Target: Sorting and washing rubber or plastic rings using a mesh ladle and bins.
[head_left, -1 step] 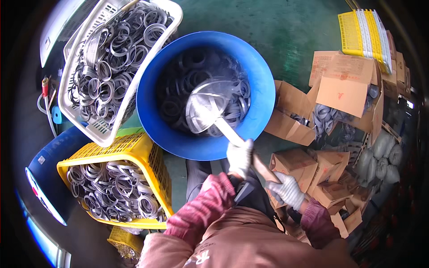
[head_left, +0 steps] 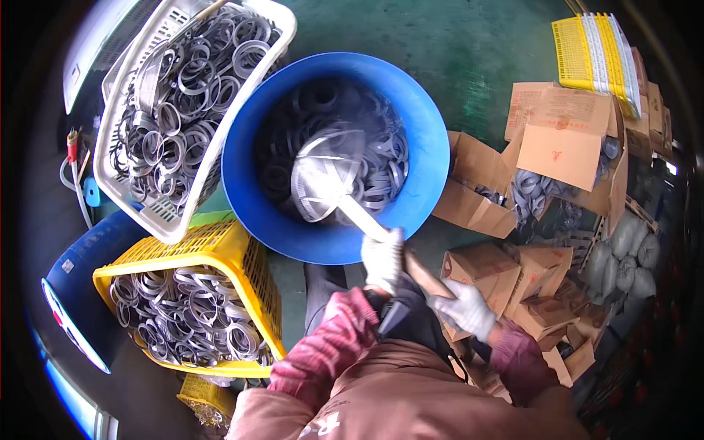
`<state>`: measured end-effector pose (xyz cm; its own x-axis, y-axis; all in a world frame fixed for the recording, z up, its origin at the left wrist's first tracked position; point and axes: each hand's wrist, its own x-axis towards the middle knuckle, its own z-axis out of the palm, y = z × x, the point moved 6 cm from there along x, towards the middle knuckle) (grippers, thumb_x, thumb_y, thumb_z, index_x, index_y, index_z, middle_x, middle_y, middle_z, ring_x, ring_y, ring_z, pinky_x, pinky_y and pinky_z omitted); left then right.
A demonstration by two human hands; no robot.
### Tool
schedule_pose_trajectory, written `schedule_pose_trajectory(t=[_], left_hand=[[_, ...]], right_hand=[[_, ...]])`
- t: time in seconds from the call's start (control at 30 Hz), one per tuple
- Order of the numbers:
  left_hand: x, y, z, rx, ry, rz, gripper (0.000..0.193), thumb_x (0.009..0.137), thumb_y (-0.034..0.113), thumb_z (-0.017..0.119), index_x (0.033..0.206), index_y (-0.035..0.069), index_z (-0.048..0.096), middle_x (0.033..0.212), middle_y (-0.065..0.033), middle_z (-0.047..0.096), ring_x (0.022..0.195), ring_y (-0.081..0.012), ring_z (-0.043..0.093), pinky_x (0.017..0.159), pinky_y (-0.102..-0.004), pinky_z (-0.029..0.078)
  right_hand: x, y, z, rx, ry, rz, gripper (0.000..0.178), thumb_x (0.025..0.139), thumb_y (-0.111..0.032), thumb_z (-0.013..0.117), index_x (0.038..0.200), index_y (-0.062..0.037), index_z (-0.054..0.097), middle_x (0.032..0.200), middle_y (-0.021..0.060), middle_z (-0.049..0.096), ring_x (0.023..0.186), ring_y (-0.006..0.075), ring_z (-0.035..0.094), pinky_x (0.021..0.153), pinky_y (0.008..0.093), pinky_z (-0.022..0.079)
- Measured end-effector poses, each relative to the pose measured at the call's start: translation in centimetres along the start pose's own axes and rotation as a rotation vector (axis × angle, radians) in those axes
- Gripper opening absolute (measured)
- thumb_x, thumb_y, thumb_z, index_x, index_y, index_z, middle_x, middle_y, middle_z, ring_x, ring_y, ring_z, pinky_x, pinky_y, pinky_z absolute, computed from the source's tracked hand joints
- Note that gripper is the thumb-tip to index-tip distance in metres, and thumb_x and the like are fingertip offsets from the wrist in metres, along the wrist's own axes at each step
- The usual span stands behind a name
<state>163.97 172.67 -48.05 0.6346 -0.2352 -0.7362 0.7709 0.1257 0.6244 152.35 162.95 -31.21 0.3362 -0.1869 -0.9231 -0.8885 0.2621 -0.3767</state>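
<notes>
Jacket (head_left: pixel 411 381): white printing on chest, partly cut off by folds. Hands, 2, both in white gloves: right hand (head_left: pixel 468 312) curled around the rear of the handle of a scoop (head_left: pixel 325 176); left hand (head_left: pixel 383 262) curled around the same handle farther forward, beside the barrel (head_left: pixel 330 251) rim. Scoop, 1: mesh bowl inside the blue barrel, over the rings (head_left: pixel 385 172); contact with them cannot be told, bowl being blurred. Rings grey, overlapping, too many to count. Left of barrel, 2 crates full of similar rings: yellow crate (head_left: pixel 238 253), tilted, and white crate (head_left: pixel 172 233) farther out. Small yellow basket (head_left: pixel 207 389), 1, below the yellow crate. Blue drum (head_left: pixel 95 242), 1, at far left, bearing one small pale sticker, too small to read. Right: cartons (head_left: pixel 480 271), at least 5, brown, several with red printing; one, flaps up, beside more grey rings. Beyond them, grey bags (head_left: pixel 625 275), several, bunched. Farthest, upper right: one stack of baskets (head_left: pixel 576 55), yellow and white.
</notes>
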Motion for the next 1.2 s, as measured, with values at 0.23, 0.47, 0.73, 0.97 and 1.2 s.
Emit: schedule_pose_trajectory(t=[0.23, 0.47, 0.73, 0.97, 1.2], left_hand=[[16.8, 5.6, -5.5, 0.130, 0.172, 0.227, 0.020, 0.086, 0.018, 0.070, 0.081, 0.003, 0.059, 0.073, -0.0001, 0.055, 0.065, -0.0122, 0.049, 0.059, -0.0314, 0.042], [31.2, 2.3, 2.0, 0.289, 0.174, 0.208, 0.019, 0.080, 0.016, 0.073, 0.076, 0.002, 0.060, 0.067, -0.0073, 0.059, 0.061, -0.0189, 0.058, 0.058, -0.0361, 0.047], [30.4, -2.8, 12.0, 1.048, -0.019, 0.272, 0.030, 0.081, 0.027, 0.069, 0.080, -0.003, 0.071, 0.070, -0.0215, 0.069, 0.070, -0.0334, 0.072, 0.064, -0.0414, 0.054], [17.2, -7.9, 11.4, 0.663, -0.204, -0.322, 0.018, 0.075, 0.009, 0.069, 0.074, -0.008, 0.065, 0.065, -0.0178, 0.067, 0.054, -0.0295, 0.069, 0.051, -0.0418, 0.056], [0.7, -3.0, 6.5, 0.340, -0.195, -0.313, 0.032, 0.081, 0.011, 0.073, 0.100, 0.002, 0.048, 0.069, -0.0082, 0.059, 0.058, -0.0197, 0.061, 0.054, -0.0363, 0.053]], right_hand=[[16.5, -8.8, 3.7, -0.321, -0.065, -0.230, 0.030, 0.090, -0.020, 0.070, 0.115, -0.0042, 0.067, 0.077, 0.0038, 0.062, 0.070, 0.0126, 0.055, 0.064, 0.0303, 0.047], [28.1, -9.5, -1.2, 0.016, 0.045, -0.096, 0.025, 0.090, -0.023, 0.071, 0.112, -0.0104, 0.070, 0.065, -0.0027, 0.053, 0.046, 0.0068, 0.044, 0.040, 0.0252, 0.035], [27.3, -0.6, -2.5, 0.644, 0.118, 0.070, 0.026, 0.093, -0.039, 0.067, 0.101, -0.0150, 0.059, 0.064, 0.0000, 0.055, 0.045, 0.0099, 0.047, 0.037, 0.0265, 0.033], [13.4, 4.5, -0.4, 0.892, 0.002, 0.285, 0.029, 0.090, -0.047, 0.069, 0.103, -0.0229, 0.061, 0.071, -0.0047, 0.055, 0.053, 0.0075, 0.045, 0.049, 0.0238, 0.036], [-1.9, 4.2, 2.8, 0.741, -0.087, 0.301, 0.027, 0.097, -0.044, 0.060, 0.098, -0.0178, 0.055, 0.067, -0.0029, 0.050, 0.051, 0.0082, 0.045, 0.046, 0.0243, 0.035]])
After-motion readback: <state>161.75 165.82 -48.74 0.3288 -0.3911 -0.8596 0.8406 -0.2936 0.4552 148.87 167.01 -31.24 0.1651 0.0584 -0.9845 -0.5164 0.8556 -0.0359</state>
